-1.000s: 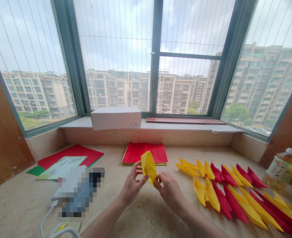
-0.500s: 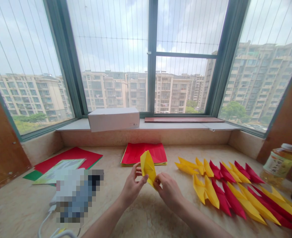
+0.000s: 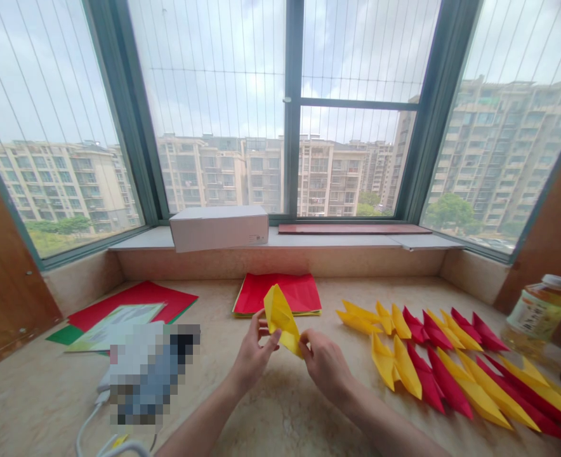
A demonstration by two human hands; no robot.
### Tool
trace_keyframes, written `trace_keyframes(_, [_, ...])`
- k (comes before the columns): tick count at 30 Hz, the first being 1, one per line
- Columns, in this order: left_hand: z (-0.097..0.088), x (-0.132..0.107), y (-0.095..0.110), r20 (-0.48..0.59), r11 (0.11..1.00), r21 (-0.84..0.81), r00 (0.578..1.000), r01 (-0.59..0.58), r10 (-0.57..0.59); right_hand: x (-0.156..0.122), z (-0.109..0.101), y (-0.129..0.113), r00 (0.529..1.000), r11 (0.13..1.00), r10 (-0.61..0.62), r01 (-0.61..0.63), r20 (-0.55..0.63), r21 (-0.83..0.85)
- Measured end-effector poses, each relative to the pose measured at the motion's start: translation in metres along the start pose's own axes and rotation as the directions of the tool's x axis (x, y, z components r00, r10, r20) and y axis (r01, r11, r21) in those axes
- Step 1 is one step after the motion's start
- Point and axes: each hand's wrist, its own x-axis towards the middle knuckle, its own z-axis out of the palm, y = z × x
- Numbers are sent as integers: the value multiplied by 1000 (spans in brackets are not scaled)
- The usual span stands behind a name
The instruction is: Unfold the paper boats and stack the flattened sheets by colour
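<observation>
Both my hands hold a folded yellow paper piece (image 3: 279,315) above the marble sill. My left hand (image 3: 253,351) pinches its left lower edge with thumb and fingers. My right hand (image 3: 326,364) grips its lower right corner, fingers curled. The paper stands tilted, its point up and leaning left. Behind it lies a stack of red and yellow paper sheets (image 3: 299,292). To the right, several finished yellow and red folded pieces (image 3: 433,368) lie in rows.
A white cardboard box (image 3: 218,227) sits on the window ledge. Red and green sheets with a printed page (image 3: 118,314) lie at the left, beside a blurred object with a white cable (image 3: 90,425). A drink bottle (image 3: 535,320) stands at the far right.
The yellow piece has tilted a little further left and risen slightly in my hands. The view has barely shifted since half a second ago.
</observation>
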Motion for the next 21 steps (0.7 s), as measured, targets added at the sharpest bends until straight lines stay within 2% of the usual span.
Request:
trace_keyframes(6, [-1,3,8,-59,987,-137,994,82,-91,-1,-1,1,995,988,-6,21,-97,155])
trace_keyframes(9, [-2,5,8,-79,966,-225,986,124,-145,-1,-1,0,976,973,-109,144,-187,183])
trace_keyframes(12, [-4,5,5,-95,931,-324,974,167,-208,-2,-4,-4,933,945,-273,306,-236,118])
trace_keyframes(16, [-6,5,4,-129,891,-417,958,180,-254,-3,-7,-11,890,899,-423,435,-171,41])
trace_keyframes(21, [-4,3,14,-159,922,-377,974,89,-159,-5,-6,-15,829,830,-557,555,-54,-51])
